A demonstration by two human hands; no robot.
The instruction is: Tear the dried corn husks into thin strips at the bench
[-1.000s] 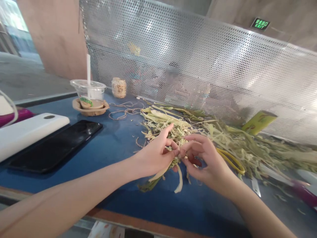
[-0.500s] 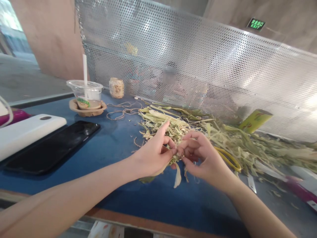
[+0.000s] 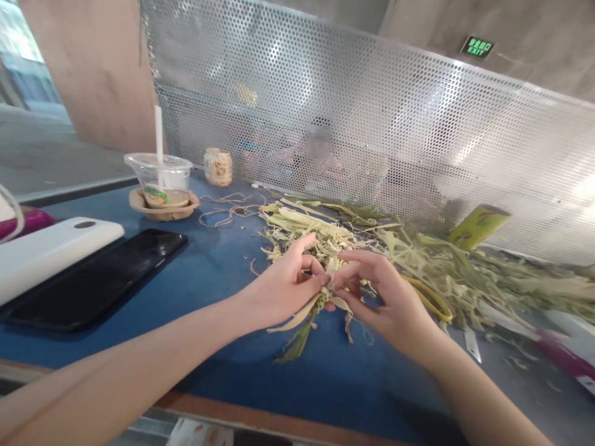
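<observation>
In the head view, my left hand pinches a strand of husk between thumb and fingertips, with its index finger pointing up. Facing it closely, my right hand has thumb and fingers pinched on the same work. Below the fingertips hangs a braided corn husk with a green leafy end and pale loose strips. Fingers hide the exact point of grip. Right behind both hands lies a heap of shredded husk.
Long dried husks cover the right side, beside a yellow ring and a green-yellow packet. At left are a black phone, a white case, and a plastic cup. A perforated metal screen stands behind.
The braid's green end now swings out below my left hand, and the pale strips spread sideways. Both hands stay close together, with my right fingers slightly more extended.
</observation>
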